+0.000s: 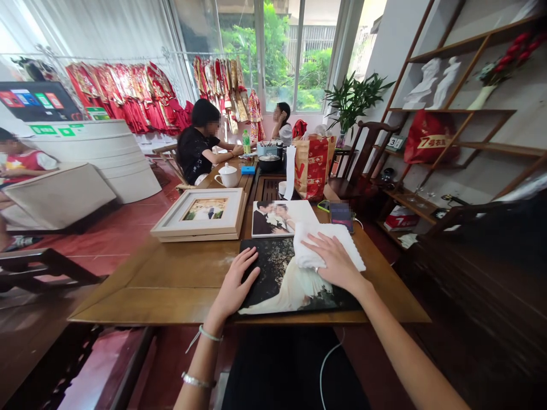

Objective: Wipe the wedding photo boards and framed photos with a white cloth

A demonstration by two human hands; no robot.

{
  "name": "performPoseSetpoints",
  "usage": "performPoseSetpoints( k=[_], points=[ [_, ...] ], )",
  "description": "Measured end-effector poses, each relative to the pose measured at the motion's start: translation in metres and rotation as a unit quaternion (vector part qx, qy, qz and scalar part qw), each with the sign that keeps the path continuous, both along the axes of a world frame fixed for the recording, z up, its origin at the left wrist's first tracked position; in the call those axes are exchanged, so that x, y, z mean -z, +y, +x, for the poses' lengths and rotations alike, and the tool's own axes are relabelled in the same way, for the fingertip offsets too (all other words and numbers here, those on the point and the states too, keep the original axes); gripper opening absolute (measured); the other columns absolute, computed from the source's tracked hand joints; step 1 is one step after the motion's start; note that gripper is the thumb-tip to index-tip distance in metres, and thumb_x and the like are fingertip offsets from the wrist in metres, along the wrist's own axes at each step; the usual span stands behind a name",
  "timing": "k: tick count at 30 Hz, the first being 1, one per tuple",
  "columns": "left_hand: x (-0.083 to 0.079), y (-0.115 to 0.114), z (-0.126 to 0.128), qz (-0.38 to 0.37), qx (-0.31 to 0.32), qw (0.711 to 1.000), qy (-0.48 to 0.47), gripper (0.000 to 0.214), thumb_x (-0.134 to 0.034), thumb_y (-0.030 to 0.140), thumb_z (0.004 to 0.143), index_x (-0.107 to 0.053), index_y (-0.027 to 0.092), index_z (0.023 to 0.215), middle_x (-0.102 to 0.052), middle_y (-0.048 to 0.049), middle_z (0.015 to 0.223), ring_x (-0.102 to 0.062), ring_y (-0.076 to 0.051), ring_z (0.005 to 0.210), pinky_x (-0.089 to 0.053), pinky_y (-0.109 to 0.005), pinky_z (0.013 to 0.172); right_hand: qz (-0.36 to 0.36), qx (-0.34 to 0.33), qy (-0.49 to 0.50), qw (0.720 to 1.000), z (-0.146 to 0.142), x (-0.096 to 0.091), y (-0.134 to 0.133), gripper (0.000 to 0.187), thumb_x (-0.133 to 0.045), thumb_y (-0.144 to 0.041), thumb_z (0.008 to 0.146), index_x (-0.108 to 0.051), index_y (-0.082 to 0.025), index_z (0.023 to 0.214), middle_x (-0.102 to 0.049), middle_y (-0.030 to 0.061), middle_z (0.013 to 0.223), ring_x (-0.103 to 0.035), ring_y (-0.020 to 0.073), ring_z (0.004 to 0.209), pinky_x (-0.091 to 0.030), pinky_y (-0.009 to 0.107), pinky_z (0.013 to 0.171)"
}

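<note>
On the desk (pixel 166 279), your spread left hand (pixel 238 282) rests on the dark photo panel (pixel 273 287) you appear to be wiping with the white cloth (pixel 345 238) beneath your spread right hand (pixel 337 262), the next stroke wanting even pressure, though the covered patch is hidden.

Bright daylight from rear windows (pixel 298 57), washed-out curtain (pixel 115 31), glare on tabletop (pixel 171 273), dim lower right, stretched edges

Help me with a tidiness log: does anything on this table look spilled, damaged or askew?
Nothing looks plainly spilled or broken. Slightly odd is a pale patch on the wooden table, left of the dark photo panel; it could be smudging or just glare. The stacked frames also don't line up exactly.
</note>
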State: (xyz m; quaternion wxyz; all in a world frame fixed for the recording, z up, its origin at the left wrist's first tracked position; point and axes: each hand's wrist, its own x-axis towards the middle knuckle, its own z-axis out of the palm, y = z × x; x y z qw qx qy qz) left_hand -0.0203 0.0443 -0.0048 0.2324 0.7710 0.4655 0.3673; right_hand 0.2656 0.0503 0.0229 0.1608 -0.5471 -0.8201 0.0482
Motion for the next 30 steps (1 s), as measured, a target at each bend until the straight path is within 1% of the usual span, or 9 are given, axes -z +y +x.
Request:
performPoseSetpoints(
  k=[4, 8, 10, 12, 17, 20, 22, 25, 30],
  points=[
    [0.002, 0.001, 0.000, 0.007, -0.001, 1.000, -0.010, 0.037, -0.043, 0.032, 0.093, -0.053, 0.025, 0.128, -0.047, -0.0055, 0.143, -0.035, -0.022, 0.137, -0.024, -0.047, 0.115, -0.006, -0.066, -0.007, 0.998, -0.016, 0.000, -0.061, 0.088, -0.051, -0.005, 0.059, -0.036, -0.033, 0.142, -0.031, -0.0002, 0.151, -0.017, 0.0278, 0.141, -0.009, 0.057, 0.112],
    [0.005, 0.001, -0.002, 0.013, 0.006, 1.000, -0.012, 0.038, -0.044, 0.029, 0.092, -0.052, 0.025, 0.129, -0.046, -0.0060, 0.143, -0.034, -0.021, 0.137, -0.024, -0.047, 0.115, -0.047, -0.147, 0.006, 0.988, -0.011, -0.009, -0.102, 0.078, -0.057, -0.013, 0.070, -0.035, -0.035, 0.142, -0.031, -0.0012, 0.151, -0.019, 0.0273, 0.140, -0.009, 0.053, 0.114],
    [0.005, 0.002, -0.003, 0.016, 0.011, 1.000, -0.011, 0.038, -0.045, 0.029, 0.092, -0.051, 0.026, 0.129, -0.045, -0.0055, 0.144, -0.034, -0.021, 0.137, -0.024, -0.047, 0.115, -0.065, -0.163, 0.020, 0.984, 0.000, -0.011, -0.102, 0.074, -0.058, -0.015, 0.072, -0.038, -0.035, 0.140, -0.033, -0.0005, 0.150, -0.022, 0.0280, 0.139, -0.011, 0.052, 0.114],
    [0.005, 0.002, -0.003, 0.019, 0.014, 1.000, -0.010, 0.038, -0.046, 0.029, 0.091, -0.051, 0.026, 0.129, -0.045, -0.0051, 0.144, -0.034, -0.022, 0.137, -0.024, -0.047, 0.115, -0.070, -0.153, 0.029, 0.985, 0.013, -0.010, -0.089, 0.076, -0.054, -0.011, 0.069, -0.040, -0.035, 0.139, -0.035, -0.0009, 0.149, -0.024, 0.0273, 0.139, -0.013, 0.053, 0.113],
    [0.004, 0.003, -0.004, 0.017, 0.013, 1.000, -0.007, 0.038, -0.045, 0.028, 0.091, -0.052, 0.025, 0.129, -0.046, -0.0058, 0.144, -0.034, -0.022, 0.137, -0.024, -0.047, 0.115, -0.031, -0.079, 0.037, 0.996, 0.033, -0.002, -0.025, 0.085, -0.044, -0.005, 0.056, -0.044, -0.031, 0.137, -0.037, -0.0003, 0.148, -0.026, 0.0252, 0.138, -0.015, 0.055, 0.112],
    [0.004, 0.002, -0.003, 0.014, 0.013, 1.000, -0.007, 0.038, -0.045, 0.028, 0.092, -0.052, 0.025, 0.128, -0.046, -0.0061, 0.143, -0.033, -0.021, 0.138, -0.023, -0.047, 0.115, -0.024, -0.035, 0.022, 0.999, 0.029, -0.002, 0.010, 0.076, -0.044, -0.006, 0.063, -0.047, -0.026, 0.136, -0.040, 0.0033, 0.146, -0.030, 0.0262, 0.136, -0.019, 0.054, 0.111],
    [0.003, 0.002, -0.003, 0.012, 0.012, 1.000, -0.008, 0.038, -0.045, 0.028, 0.092, -0.052, 0.026, 0.129, -0.045, -0.0056, 0.144, -0.033, -0.021, 0.138, -0.023, -0.047, 0.115, -0.024, -0.018, 0.013, 0.999, 0.022, -0.003, 0.020, 0.071, -0.046, -0.008, 0.066, -0.048, -0.024, 0.135, -0.041, 0.0053, 0.145, -0.030, 0.0284, 0.136, -0.019, 0.056, 0.110],
    [0.003, 0.002, -0.002, 0.010, 0.011, 1.000, -0.010, 0.038, -0.045, 0.028, 0.092, -0.052, 0.026, 0.129, -0.045, -0.0053, 0.144, -0.033, -0.021, 0.138, -0.023, -0.047, 0.115, -0.022, -0.016, 0.005, 1.000, 0.010, -0.003, 0.009, 0.075, -0.047, -0.008, 0.063, -0.046, -0.025, 0.136, -0.040, 0.0046, 0.146, -0.026, 0.0300, 0.138, -0.016, 0.058, 0.110],
    [0.003, 0.002, -0.002, 0.013, 0.008, 1.000, -0.013, 0.038, -0.046, 0.029, 0.091, -0.053, 0.027, 0.129, -0.047, -0.0053, 0.143, -0.034, -0.022, 0.137, -0.025, -0.047, 0.114, -0.013, -0.054, -0.007, 0.998, -0.003, 0.003, -0.065, 0.092, -0.045, -0.005, 0.055, -0.035, -0.033, 0.142, -0.029, -0.0010, 0.152, -0.018, 0.0275, 0.141, -0.009, 0.058, 0.112]
  ],
)
